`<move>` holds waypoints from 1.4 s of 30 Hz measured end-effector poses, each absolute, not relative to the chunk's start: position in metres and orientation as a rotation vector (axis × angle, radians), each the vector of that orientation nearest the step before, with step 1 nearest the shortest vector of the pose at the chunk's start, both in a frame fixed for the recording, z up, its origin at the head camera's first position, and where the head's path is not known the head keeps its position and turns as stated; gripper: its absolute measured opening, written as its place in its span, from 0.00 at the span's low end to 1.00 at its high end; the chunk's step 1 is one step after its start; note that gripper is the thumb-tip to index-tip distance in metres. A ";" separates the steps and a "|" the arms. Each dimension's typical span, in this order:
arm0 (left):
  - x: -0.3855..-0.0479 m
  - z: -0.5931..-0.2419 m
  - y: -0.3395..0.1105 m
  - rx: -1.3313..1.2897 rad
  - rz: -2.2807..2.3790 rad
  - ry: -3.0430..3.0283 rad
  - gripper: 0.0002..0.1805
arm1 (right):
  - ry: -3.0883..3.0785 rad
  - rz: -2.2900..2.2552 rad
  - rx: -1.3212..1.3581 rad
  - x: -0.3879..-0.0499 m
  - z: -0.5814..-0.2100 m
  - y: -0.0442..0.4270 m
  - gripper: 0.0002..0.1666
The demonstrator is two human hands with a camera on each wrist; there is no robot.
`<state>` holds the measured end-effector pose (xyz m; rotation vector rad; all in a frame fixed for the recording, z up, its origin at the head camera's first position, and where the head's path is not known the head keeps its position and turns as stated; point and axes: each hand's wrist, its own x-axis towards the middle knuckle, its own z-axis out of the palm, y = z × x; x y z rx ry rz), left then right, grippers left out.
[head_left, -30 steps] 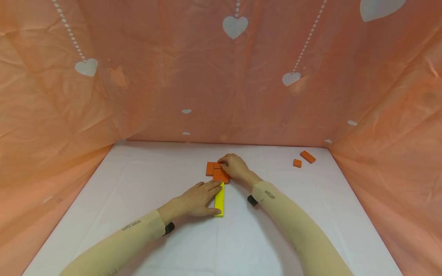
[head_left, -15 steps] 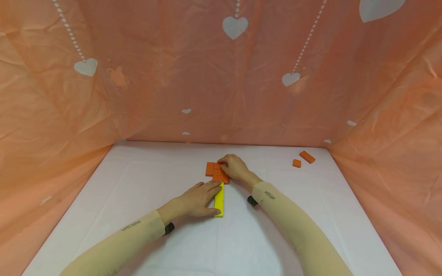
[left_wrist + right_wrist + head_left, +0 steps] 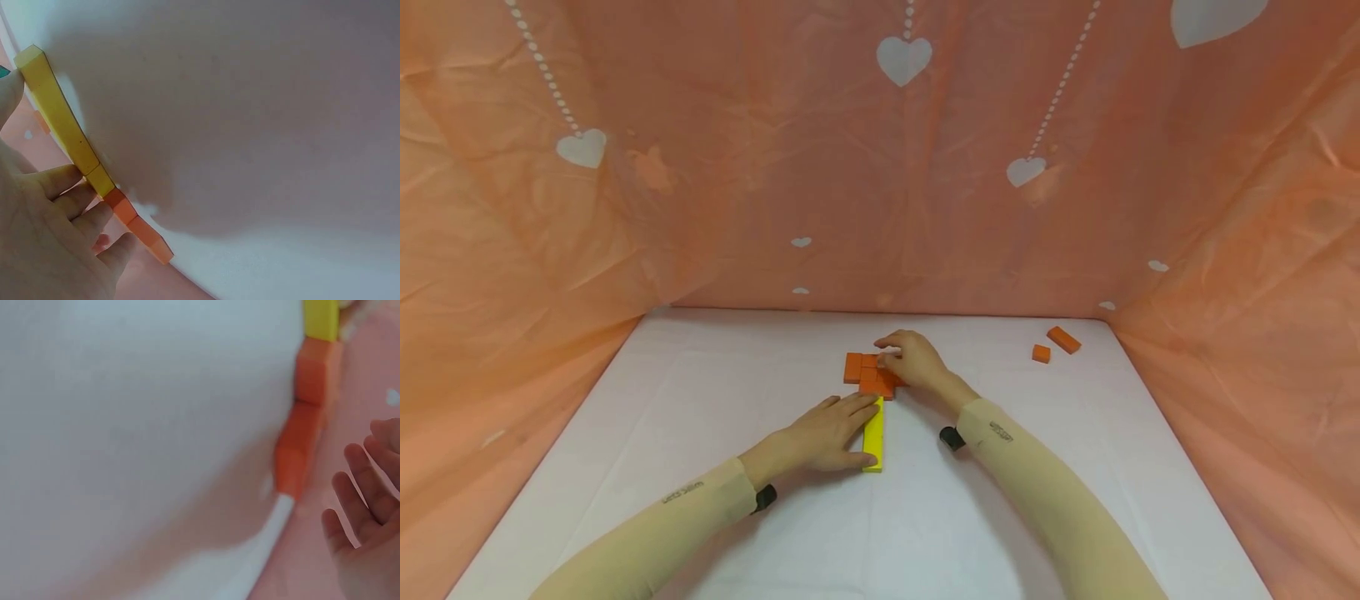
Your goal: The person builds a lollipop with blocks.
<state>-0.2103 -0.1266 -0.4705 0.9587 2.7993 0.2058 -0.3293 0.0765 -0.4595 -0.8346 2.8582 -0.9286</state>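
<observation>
A peach-orange fabric drape point(image 3: 902, 183) printed with white hearts is enclosing a white-covered tabletop point(image 3: 715, 358) at the back, left and right, and this space is holding all the blocks. Near its middle, a long, narrow bright yellow bar point(image 3: 873, 440) is lying flat, pointing away from the person, with a seam showing across it in the left wrist view. Its far end is meeting a group of flat, rectangular orange blocks point(image 3: 868, 377). The person's left hand point(image 3: 829, 433) is resting along the bar, fingers straight and spread, thumb at the near end. The right hand point(image 3: 917, 363) is hovering over the orange group's right side, its fingers gently bent and apart; whether any fingertip is touching a block, one cannot tell. Toward the back right, a small orange cube point(image 3: 1041, 353) and an oblong orange block point(image 3: 1063, 339) are sitting near each other, well apart from the group.
</observation>
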 end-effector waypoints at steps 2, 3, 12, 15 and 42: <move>-0.210 -0.471 -0.127 0.956 0.206 2.802 0.47 | 2.856 -0.990 -0.823 -0.328 -0.456 0.084 0.19; -0.210 -0.471 -0.128 0.955 0.208 2.804 0.47 | 2.862 -1.022 -0.817 -0.328 -0.454 0.089 0.19; -0.210 -0.471 -0.131 0.932 0.198 2.806 0.47 | 2.936 -1.190 -0.677 -0.329 -0.450 0.156 0.20; -0.209 -0.470 -0.132 0.933 0.204 2.801 0.46 | 2.956 -1.195 -0.576 -0.329 -0.452 0.183 0.21; -0.209 -0.470 -0.127 0.959 0.206 2.788 0.46 | 3.070 -0.876 -0.260 -0.327 -0.461 0.322 0.23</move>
